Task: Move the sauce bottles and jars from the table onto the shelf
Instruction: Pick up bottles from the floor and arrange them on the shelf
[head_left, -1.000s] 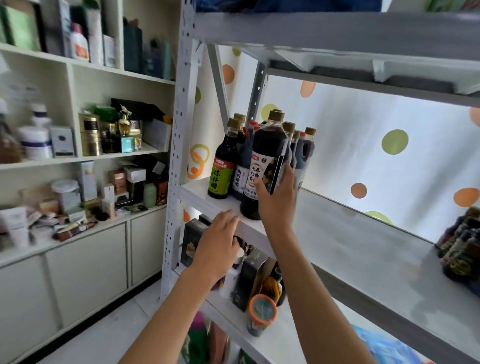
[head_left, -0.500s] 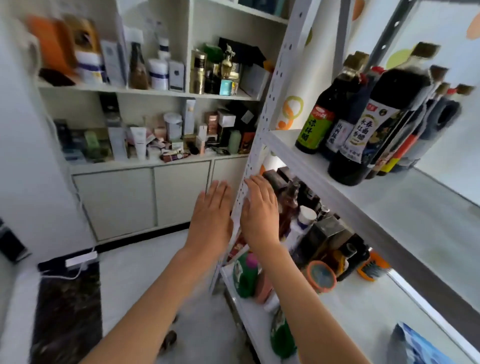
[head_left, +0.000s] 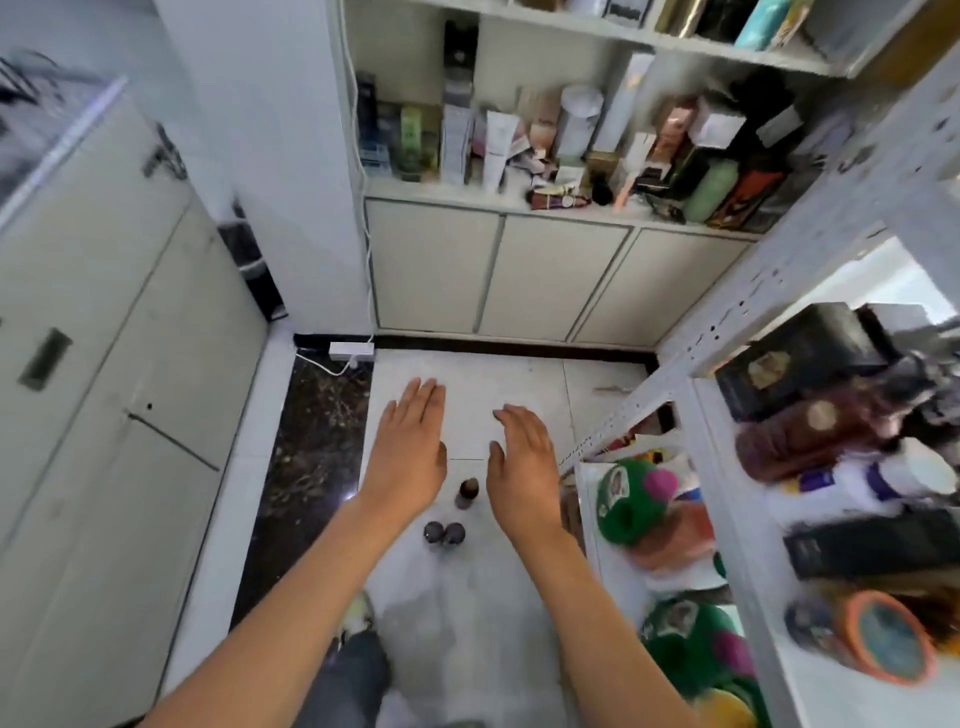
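Three small dark bottles stand on the white floor below my hands: one brown bottle (head_left: 466, 492) between my wrists and a pair of dark ones (head_left: 444, 532) just nearer to me. My left hand (head_left: 410, 452) hovers above them with straight fingers and holds nothing. My right hand (head_left: 522, 462) hovers beside it, fingers relaxed, also holding nothing. The grey metal shelf (head_left: 727, 467) rises at the right, its lower levels packed with boxes, bottles and a jar with an orange lid (head_left: 883, 639).
White cupboards (head_left: 498, 275) with cluttered open shelving above fill the back wall. A grey cabinet (head_left: 104, 364) stands at the left. A white power strip (head_left: 352, 351) lies on the floor by the dark marble strip (head_left: 306, 457). My shoe (head_left: 356, 613) shows below.
My right hand has let go of the soy sauce bottle on the upper shelf. Both hands dropped away from the shelf, and my view swung down to the floor.
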